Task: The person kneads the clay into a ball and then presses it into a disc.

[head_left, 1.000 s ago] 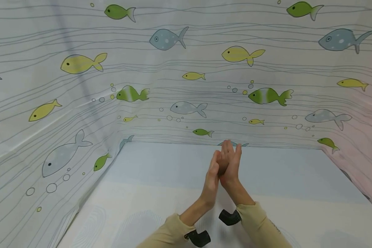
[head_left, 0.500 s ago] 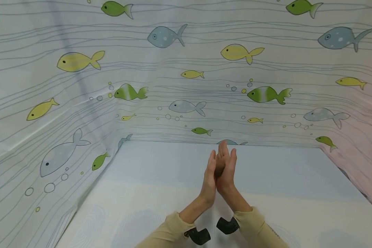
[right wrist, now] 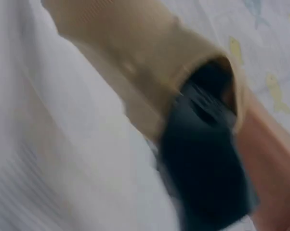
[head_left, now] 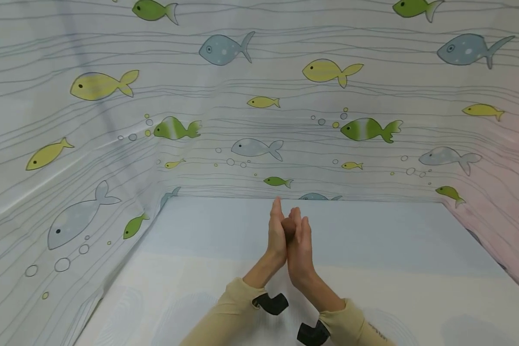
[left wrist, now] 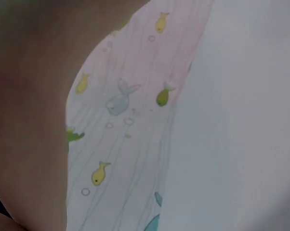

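Observation:
A small brown ball (head_left: pixel 288 229), smooth and matte, sits between two upright palms in the head view. My left hand (head_left: pixel 277 236) presses on its left side with straight fingers pointing away from me. On the other side, my right hand (head_left: pixel 301 252) lies flat against it, its fingertips a little lower in view than the left ones. Both hands are above the table, and the heels of the palms are close together. The left wrist view shows only a dark, blurred stretch of skin (left wrist: pixel 29 110), with the ball out of sight. No ball appears in the right wrist view either.
Beneath the hands is a pale blue and white tabletop (head_left: pixel 393 240). A fish-printed curtain (head_left: pixel 225 110) surrounds its back and sides, pinkish at the right. Black curved camera mounts (head_left: pixel 273 303) stick out from both beige sleeves (head_left: pixel 225 312).
My left hand has slid forward and my right hand back, so the palms rub past each other. Both have shifted left in view, and the ball shows more plainly now.

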`<state>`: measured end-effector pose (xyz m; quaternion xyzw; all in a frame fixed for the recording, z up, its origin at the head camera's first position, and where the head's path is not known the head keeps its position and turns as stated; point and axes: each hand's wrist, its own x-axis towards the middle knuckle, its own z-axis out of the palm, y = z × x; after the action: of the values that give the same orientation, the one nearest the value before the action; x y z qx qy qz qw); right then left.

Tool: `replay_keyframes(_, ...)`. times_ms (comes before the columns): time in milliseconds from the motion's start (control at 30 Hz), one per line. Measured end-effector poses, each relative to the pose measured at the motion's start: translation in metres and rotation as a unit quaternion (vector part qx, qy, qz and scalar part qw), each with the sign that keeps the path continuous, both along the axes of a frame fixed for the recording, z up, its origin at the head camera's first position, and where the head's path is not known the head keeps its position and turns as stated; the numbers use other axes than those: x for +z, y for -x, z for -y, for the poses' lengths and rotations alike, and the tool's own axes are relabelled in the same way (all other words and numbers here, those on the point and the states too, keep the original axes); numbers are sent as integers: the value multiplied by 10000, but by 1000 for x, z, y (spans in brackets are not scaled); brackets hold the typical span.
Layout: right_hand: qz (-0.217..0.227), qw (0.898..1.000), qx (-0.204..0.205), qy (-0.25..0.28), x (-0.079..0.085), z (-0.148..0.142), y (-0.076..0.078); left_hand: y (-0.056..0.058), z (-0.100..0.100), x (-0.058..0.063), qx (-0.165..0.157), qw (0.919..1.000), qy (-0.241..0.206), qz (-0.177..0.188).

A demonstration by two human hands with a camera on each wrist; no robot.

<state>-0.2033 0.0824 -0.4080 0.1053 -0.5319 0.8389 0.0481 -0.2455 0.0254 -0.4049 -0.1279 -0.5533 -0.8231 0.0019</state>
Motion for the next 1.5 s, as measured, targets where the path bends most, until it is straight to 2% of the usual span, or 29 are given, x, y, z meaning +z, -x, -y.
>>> replay_keyframes(133, 52, 9995, 223, -215, 0, 7, -8, 13, 8, 3, 204, 9996, 53, 185)
replay_keyframes(267, 89, 9983, 493, -304, 1, 8, -10, 22, 13, 4, 178, 9998, -73, 36)
replay_keyframes(367, 174, 9978, 593, -227, 1, 7, -8, 23, 14, 2, 171, 9997, 10, -164)
replay_keyframes(533, 276, 9988, 410, 50, 3, 5, 1, 18, 13, -8, 135, 9969, 539, -554)
replay_keyframes(767, 500, 9982, 286, 162, 3, -4, 12, 8, 9, -22, -208, 9905, 1015, -906)
replay_keyframes(967, 666, 9970, 17, 392, 3, -12, 22, 0, 5, -25, -443, 9818, 1354, -1259)
replay_keyframes(1167, 784, 9938, -354, 700, 3, -18, 31, -8, 4, -26, -816, 9750, 1508, -1413)
replay_keyframes(1333, 563, 9947, -464, 724, 3, -25, 39, -14, 3, -24, -1146, 9734, 1353, -1454)
replay_keyframes(1500, -51, 9932, -544, 1031, 3, -36, 49, -22, 2, -19, -1477, 9719, 1222, -1365)
